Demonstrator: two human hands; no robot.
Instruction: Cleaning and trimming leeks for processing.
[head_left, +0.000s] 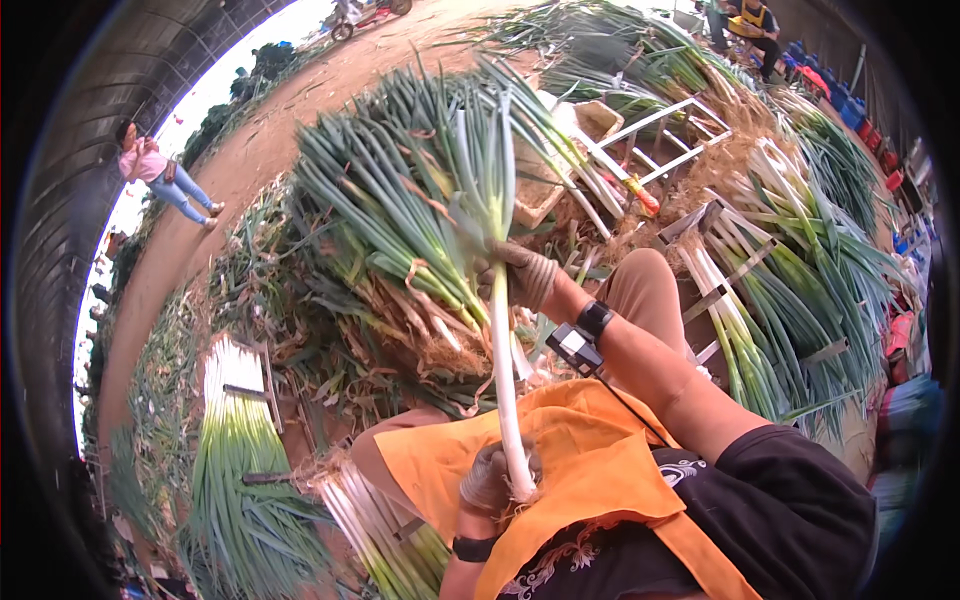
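A long-stemmed green onion (504, 352) stands out in front of my orange apron, its white roots low and its green leaves high. My gloved right hand (521, 276) is closed around the stalk where white turns green. My gloved left hand (491, 480) is at the root end, gripping it against the apron; its fingers are partly hidden by the stalk. Behind the stalk lies a large heap of untrimmed green onions (382, 202) with brown roots. A strapped device is on my right wrist.
White-stemmed onions (232, 427) lie in a metal rack at the left, more (367, 517) below it. Other bundles (780, 300) rest in racks at the right. A white metal frame (660, 142) and a foam box (540, 180) stand ahead. One person (161, 169) stands far left, another (750, 30) sits top right.
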